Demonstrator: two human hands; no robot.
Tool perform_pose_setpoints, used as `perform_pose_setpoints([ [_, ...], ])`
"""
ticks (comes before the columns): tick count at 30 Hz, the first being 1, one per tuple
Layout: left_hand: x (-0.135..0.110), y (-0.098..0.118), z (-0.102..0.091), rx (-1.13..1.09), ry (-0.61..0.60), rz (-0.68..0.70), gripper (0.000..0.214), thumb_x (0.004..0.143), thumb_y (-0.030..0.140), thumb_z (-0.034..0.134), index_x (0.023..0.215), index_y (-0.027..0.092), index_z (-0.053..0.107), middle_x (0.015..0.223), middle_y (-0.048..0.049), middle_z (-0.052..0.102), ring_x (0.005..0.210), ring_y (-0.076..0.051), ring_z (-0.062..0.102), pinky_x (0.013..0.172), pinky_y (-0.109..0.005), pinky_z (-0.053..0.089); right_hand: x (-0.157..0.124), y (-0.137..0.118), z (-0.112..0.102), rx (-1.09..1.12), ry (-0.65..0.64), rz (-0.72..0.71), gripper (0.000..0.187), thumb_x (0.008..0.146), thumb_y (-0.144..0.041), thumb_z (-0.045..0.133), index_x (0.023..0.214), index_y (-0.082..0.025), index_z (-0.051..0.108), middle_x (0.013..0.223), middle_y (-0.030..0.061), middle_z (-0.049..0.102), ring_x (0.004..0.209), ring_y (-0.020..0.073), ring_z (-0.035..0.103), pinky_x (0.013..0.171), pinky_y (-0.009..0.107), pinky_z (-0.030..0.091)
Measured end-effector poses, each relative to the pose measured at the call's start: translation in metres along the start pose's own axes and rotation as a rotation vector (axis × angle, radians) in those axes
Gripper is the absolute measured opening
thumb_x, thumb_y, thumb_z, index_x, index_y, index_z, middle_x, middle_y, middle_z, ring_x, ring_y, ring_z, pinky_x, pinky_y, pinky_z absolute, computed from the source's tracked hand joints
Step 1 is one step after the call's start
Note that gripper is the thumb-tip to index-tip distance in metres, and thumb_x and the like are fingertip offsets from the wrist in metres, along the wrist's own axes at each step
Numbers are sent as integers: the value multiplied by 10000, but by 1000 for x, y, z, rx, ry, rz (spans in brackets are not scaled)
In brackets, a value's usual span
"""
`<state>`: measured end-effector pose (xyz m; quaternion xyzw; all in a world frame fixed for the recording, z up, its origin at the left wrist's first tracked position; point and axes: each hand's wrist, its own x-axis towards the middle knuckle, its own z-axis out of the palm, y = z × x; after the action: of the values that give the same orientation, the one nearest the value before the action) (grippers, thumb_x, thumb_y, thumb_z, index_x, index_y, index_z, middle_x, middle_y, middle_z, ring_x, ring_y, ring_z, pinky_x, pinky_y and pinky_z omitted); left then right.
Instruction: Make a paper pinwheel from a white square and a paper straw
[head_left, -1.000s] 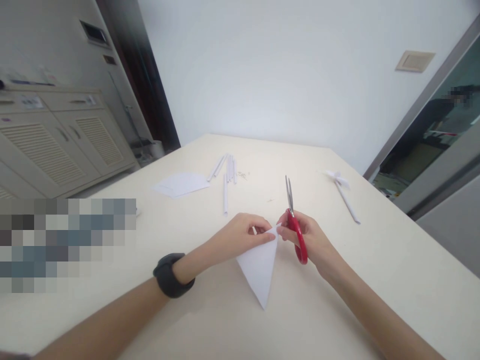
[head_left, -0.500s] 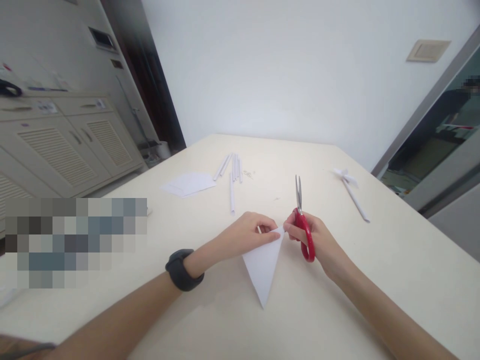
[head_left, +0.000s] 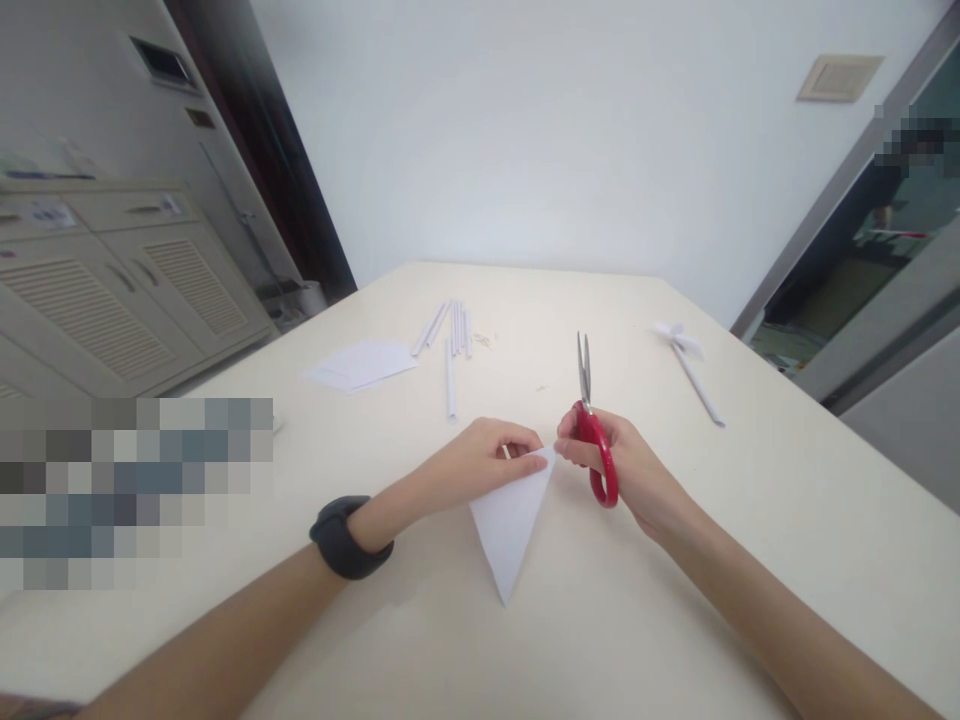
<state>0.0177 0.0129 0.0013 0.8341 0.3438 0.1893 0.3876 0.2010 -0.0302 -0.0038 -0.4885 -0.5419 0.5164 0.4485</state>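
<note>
Left of centre I saw thin rolled paper sticks (head_left: 452, 335) on the smooth cream table (head_left: 787, 520). At mid-frame the left hand (head_left: 480, 462) pinched the top edge of a crisp white folded paper triangle (head_left: 510, 520), which lay flat with its tip toward the camera. Just right, the right hand (head_left: 626, 472) gripped red-handled scissors (head_left: 594, 445), their steel blades together.

One pair of red scissors (head_left: 596, 445) and one paper triangle (head_left: 506, 520) are in the middle of the frame. Two hands show: one left hand (head_left: 480, 462) and one right hand (head_left: 634, 472). There is one black wristband (head_left: 346, 535). Above the middle lie about six paper sticks (head_left: 451, 375) and one pile of flat paper (head_left: 364, 363). At the upper right lies one stick with a bow (head_left: 697, 378).
</note>
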Motion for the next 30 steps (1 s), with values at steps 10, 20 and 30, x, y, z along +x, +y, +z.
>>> perform_pose_setpoints([
  [10,1,0,-2,-24,36,-17,212,807,346,504,749,179,622,714,4,586,640,-125,493,559,-226,354,-1,-1,-2,-33,50,-11,140,729,-312,624,758,-203,540,705,-21,514,662,129,433,565,254,302],
  [20,1,-1,-1,-32,41,8,228,820,354,478,759,181,614,743,-4,592,693,-141,513,602,-239,378,1,1,-2,-20,46,-15,116,736,-292,602,775,-197,549,716,-3,564,668,132,462,593,266,330],
  [30,0,-2,0,-25,58,-8,235,825,361,469,771,181,611,725,-2,583,678,-141,515,579,-235,377,0,1,0,-43,57,-32,106,743,-294,593,756,-199,546,712,-10,565,660,132,476,570,264,310],
])
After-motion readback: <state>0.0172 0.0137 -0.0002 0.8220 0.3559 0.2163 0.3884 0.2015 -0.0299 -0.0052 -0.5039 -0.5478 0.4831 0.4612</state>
